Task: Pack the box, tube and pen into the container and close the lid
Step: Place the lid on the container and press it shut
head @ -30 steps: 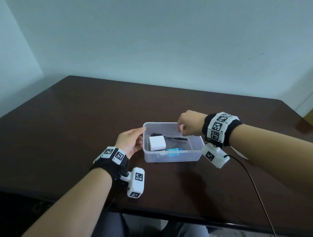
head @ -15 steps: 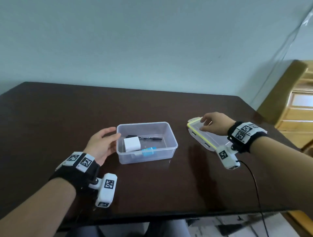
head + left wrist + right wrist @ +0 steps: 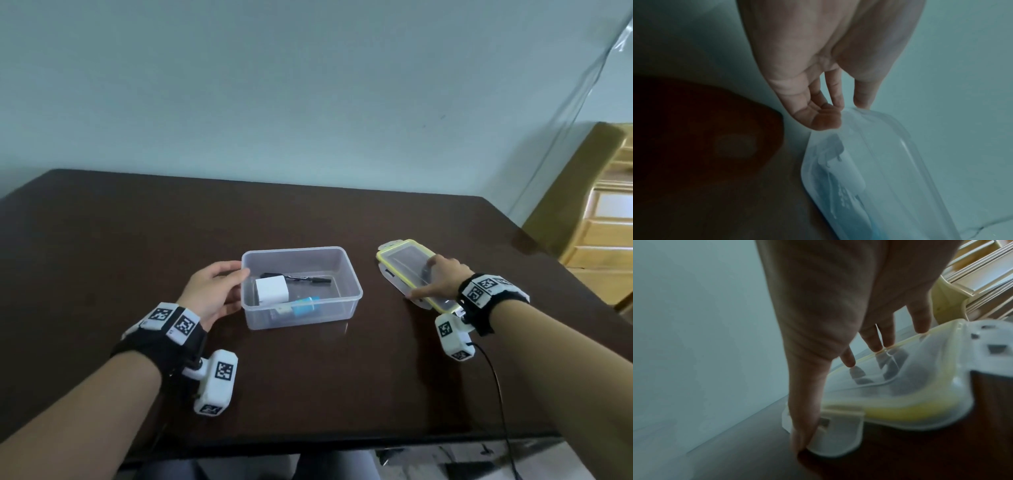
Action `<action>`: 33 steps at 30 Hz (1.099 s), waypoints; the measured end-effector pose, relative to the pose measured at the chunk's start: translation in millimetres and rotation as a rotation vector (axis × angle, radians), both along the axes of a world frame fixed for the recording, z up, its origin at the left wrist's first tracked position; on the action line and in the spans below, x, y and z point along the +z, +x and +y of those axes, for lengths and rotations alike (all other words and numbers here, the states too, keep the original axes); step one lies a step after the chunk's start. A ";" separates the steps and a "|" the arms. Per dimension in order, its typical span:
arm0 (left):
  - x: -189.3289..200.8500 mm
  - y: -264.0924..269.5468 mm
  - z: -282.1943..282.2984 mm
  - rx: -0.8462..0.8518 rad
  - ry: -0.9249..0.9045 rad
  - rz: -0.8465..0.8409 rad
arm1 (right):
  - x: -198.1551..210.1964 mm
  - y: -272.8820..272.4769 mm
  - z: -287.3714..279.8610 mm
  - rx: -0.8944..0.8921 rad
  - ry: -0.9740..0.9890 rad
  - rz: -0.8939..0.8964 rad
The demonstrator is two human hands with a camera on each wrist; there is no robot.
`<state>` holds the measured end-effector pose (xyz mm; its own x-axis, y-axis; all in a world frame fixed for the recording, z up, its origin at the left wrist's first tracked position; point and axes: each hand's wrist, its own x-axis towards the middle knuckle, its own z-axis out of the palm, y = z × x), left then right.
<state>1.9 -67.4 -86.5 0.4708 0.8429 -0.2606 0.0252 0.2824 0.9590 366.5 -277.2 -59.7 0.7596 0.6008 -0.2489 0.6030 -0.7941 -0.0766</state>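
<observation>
The clear container point(image 3: 357, 292) stands open at mid table. Inside lie the white box point(image 3: 271, 289), the black pen point(image 3: 303, 278) and the blue-and-white tube point(image 3: 303, 306). My left hand point(image 3: 219, 291) rests against its left wall with fingers relaxed and the thumb at the rim; the left wrist view shows those fingertips point(image 3: 826, 120) touching the container point(image 3: 869, 162). The clear lid point(image 3: 407, 262) with a yellow seal lies flat to the right. My right hand point(image 3: 433, 281) spans it: the fingertips point(image 3: 877, 347) sit on the far rim of the lid point(image 3: 910, 382) and the thumb presses a side clip.
The dark wooden table point(image 3: 137, 240) has its right edge close behind the lid. A wooden chair or cabinet point(image 3: 589, 205) stands beyond that edge. A black cable point(image 3: 496, 383) runs from my right wrist toward the front edge.
My right hand left the container, reached the lid on the right and now spans it nearer its near end. The left hand stays at the container's left wall.
</observation>
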 end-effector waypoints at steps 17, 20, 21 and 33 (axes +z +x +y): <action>3.0 -5.0 -0.1 -0.039 -0.023 0.038 | 12.1 -9.2 3.1 -0.031 0.099 0.086; 3.4 -6.0 3.8 -0.032 -0.031 0.055 | 31.9 -23.9 14.9 0.030 0.270 0.193; 3.1 -6.1 6.0 -0.030 -0.044 0.049 | 41.6 -33.6 21.4 0.077 0.334 0.242; 21.4 -11.1 7.5 -0.008 -0.098 0.020 | 64.4 -153.0 87.3 0.806 0.043 0.034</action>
